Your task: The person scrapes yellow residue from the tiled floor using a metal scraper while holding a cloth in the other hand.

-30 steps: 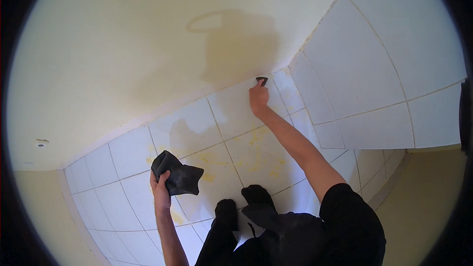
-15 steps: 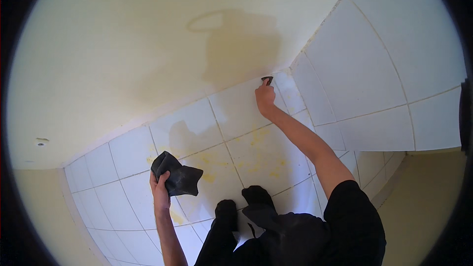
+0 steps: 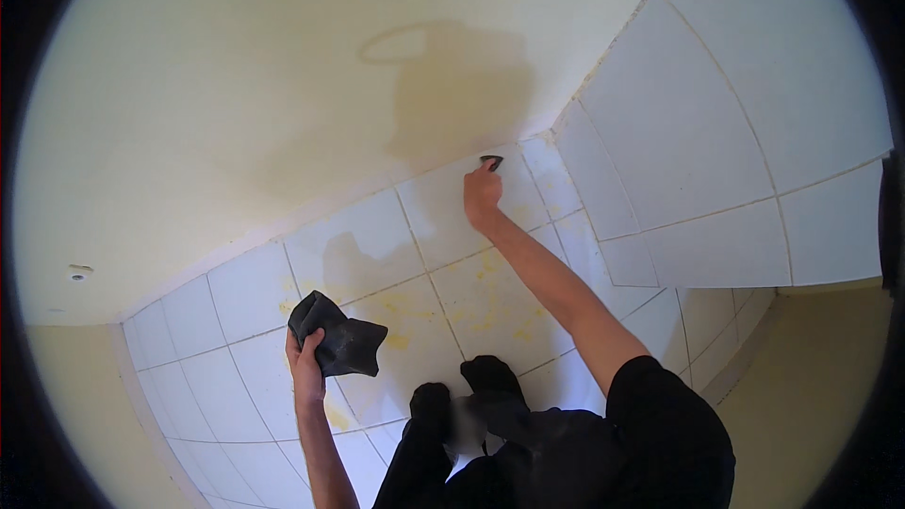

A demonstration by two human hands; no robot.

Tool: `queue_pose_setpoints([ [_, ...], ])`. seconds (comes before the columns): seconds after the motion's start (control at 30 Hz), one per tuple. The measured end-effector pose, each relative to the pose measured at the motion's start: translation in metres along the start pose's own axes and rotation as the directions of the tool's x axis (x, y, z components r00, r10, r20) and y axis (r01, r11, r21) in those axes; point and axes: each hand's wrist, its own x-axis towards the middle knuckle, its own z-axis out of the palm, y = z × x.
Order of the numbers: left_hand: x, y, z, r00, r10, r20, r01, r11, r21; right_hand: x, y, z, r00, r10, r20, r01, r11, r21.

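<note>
My left hand [image 3: 307, 365] grips a folded black cloth [image 3: 351, 344], thumb on top, over the tiles at the lower left. It hangs in stiff folds with a pointed corner. My right arm reaches forward to the far edge of the tiled floor [image 3: 363, 226]. There my right hand [image 3: 483, 194] is closed on a small dark scraper-like tool [image 3: 492, 162] with a flared end. The tool is at the far floor tile, near the wall's foot; most of its grip is hidden by the fingers.
Yellow stains [image 3: 396, 306] mark several tiles around my dark-covered feet [image 3: 492, 375]. A cream wall [image 3: 236, 85] borders the far side, with a small fitting [image 3: 79, 272] at left. White tiled panels [image 3: 679, 132] rise on the right, meeting the floor at a corner.
My right hand has drawn the small tool slightly left and nearer, away from the corner. The left hand and the black cloth stay nearly still.
</note>
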Motion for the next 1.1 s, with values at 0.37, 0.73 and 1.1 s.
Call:
queue_pose_setpoints([
  [0.37,0.003,-0.002,0.001,1.000,-0.002,0.006,0.002,1.000,0.000,0.039,0.040,0.076,0.971,0.150,-0.188,-0.145,0.989,0.044],
  [0.73,0.002,-0.003,-0.008,1.000,0.004,-0.010,-0.004,1.000,0.020,0.007,0.057,0.001,0.998,-0.054,-0.027,0.054,0.999,0.004],
  [1.1,0.003,-0.006,-0.014,1.000,0.022,0.011,-0.022,0.999,0.025,0.028,0.049,0.011,0.982,0.162,-0.098,-0.150,0.981,0.121],
])
